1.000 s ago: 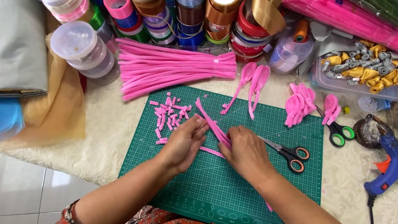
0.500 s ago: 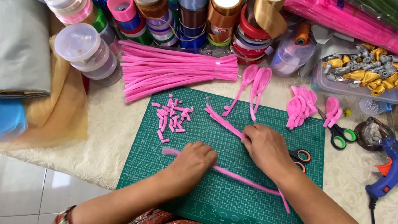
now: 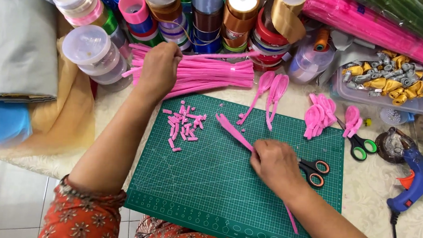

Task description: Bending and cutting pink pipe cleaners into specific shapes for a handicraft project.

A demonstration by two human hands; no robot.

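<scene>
A long pink strip [image 3: 233, 131], narrow and soft-looking, lies slanted across the green cutting mat [image 3: 205, 195], running from near the mat's far edge down toward its near right corner; its middle is hidden under the right hand [image 3: 275, 165] and its lower end shows again beside the forearm. That right hand is curled loosely, fingers bent down onto the strip and pinning it against the mat, with the black-and-orange scissors [image 3: 315, 171] lying just beside it, touching or nearly so. The left hand [image 3: 158, 71] is stretched to the far side of the worktop [image 3: 367, 199], fingers closed around strands of the bundle of pink strips [image 3: 210, 73] that lies sideways just beyond the mat's far edge. Between the two hands, a scatter of small pink offcuts [image 3: 184, 127] sits on the mat's far left part. Looped pink pieces [image 3: 273, 88] rest at the mat's far edge, more of them [image 3: 319, 115] toward the far right corner, next to green-handled scissors [image 3: 359, 146]. The near half of the mat is bare. The far edge of the worktop is crowded with ribbon spools [image 3: 208, 11]; a blue glue gun [image 3: 418, 180] lies by the right edge, and folded grey fabric [image 3: 21, 46] at the left.
</scene>
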